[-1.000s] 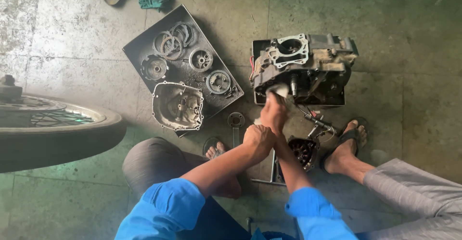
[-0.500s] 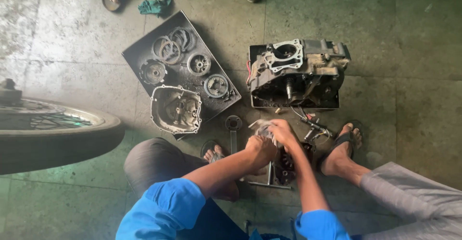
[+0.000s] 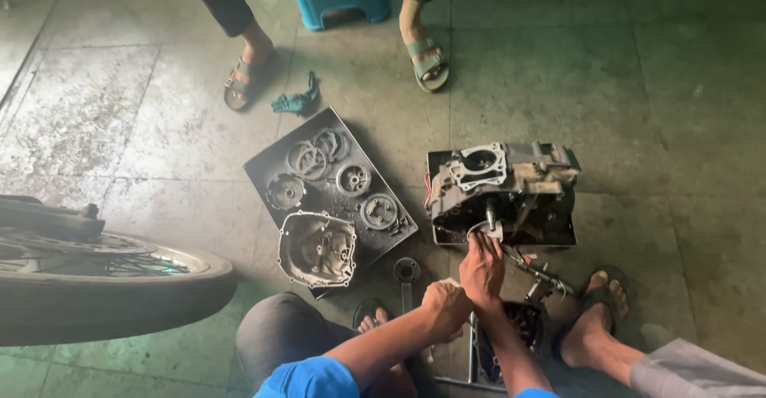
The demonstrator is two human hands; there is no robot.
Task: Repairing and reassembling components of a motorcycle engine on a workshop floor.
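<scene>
Concrete floor, engine case lying crosswise, right hand fingers pinching its upright shaft; left hand fisted, grip unclear

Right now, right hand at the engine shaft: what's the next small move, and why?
Probably press the small ring-like part squarely onto the shaft of the engine case. The right hand already has its fingertips at the shaft's end, where that pale part sits, apparently not seated. The left hand rests low, away from the case, so it could steady the case first.
</scene>
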